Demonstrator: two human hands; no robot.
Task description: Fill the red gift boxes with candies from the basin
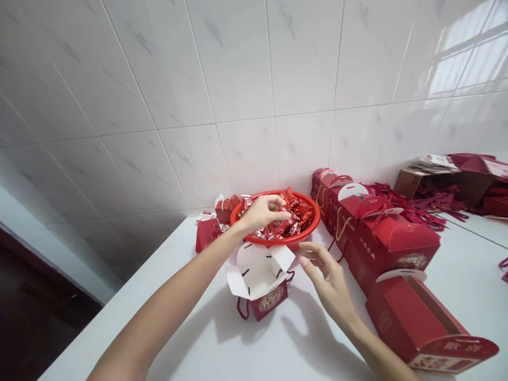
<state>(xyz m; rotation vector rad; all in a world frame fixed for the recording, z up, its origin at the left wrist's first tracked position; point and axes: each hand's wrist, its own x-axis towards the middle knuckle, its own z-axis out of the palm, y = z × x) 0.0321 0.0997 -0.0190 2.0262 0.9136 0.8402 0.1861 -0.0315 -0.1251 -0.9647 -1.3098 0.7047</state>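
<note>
A small red gift box (273, 302) with a white inside stands with its flaps spread, and dark red cord handles hang at its sides. Behind it is a red plastic basin (316, 221) heaped with wrapped candies (301, 209), mostly in red wrappers. Over the basin hovers my left hand (262, 212), thumb and forefinger apart with nothing visible between them; its other fingers are partly hidden. My right hand (327, 271) is just right of the box's raised flap, fingers loosely bent and apart, holding nothing. Whether a fingertip touches the flap I cannot tell.
Closed red gift boxes (357, 238) form a row along the right, with another box (416, 317) at its near end. Red ribbons (431, 206) and cardboard cartons (413, 182) lie behind. A small red box (225, 209) sits left of the basin, against the tiled wall (246, 153).
</note>
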